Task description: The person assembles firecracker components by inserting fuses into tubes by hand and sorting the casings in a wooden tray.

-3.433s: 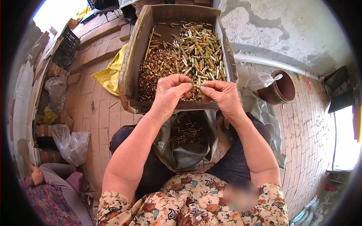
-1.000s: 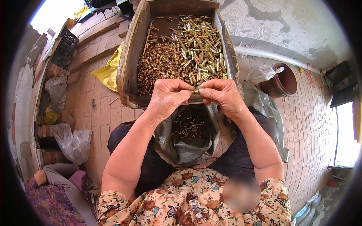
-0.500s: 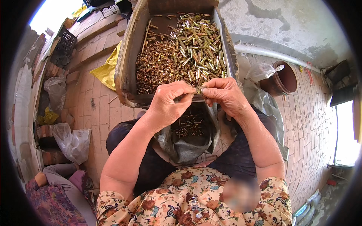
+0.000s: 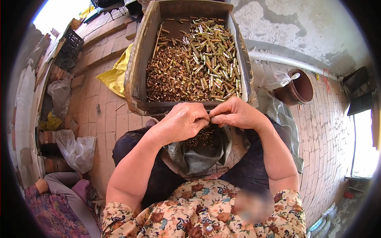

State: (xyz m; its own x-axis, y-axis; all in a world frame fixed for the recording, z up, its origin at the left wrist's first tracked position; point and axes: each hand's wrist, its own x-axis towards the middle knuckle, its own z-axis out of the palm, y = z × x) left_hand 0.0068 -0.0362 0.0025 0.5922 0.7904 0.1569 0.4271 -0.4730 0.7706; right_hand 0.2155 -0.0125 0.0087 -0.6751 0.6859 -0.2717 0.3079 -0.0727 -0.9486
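Observation:
Just past the front edge of a wooden-sided tray (image 4: 133,69), my left hand (image 4: 183,119) and my right hand (image 4: 237,114) meet fingertip to fingertip. Both are closed in a pinch; whatever lies between the fingers is too small and too covered to make out. Inside the tray, a heap of short copper-coloured metal pieces, like nuts or rings, (image 4: 170,75) fills the near left. Longer brass-coloured metal tubes or sleeves (image 4: 214,49) are piled on the right. Below my hands an open dark grey sack (image 4: 220,152) between my legs contains several thin metal pieces (image 4: 203,139).
A brown bucket (image 4: 303,89) with a clear plastic bag (image 4: 274,80) stands to the right. A yellow sack (image 4: 115,77) lies left of the tray. Another person's legs (image 4: 73,198) show at lower left, near a crumpled plastic bag (image 4: 75,148).
Both hands have come down and back from the tray's edge to above the sack, still pinched together. The small metallic piece glimpsed at the fingertips before is now hidden.

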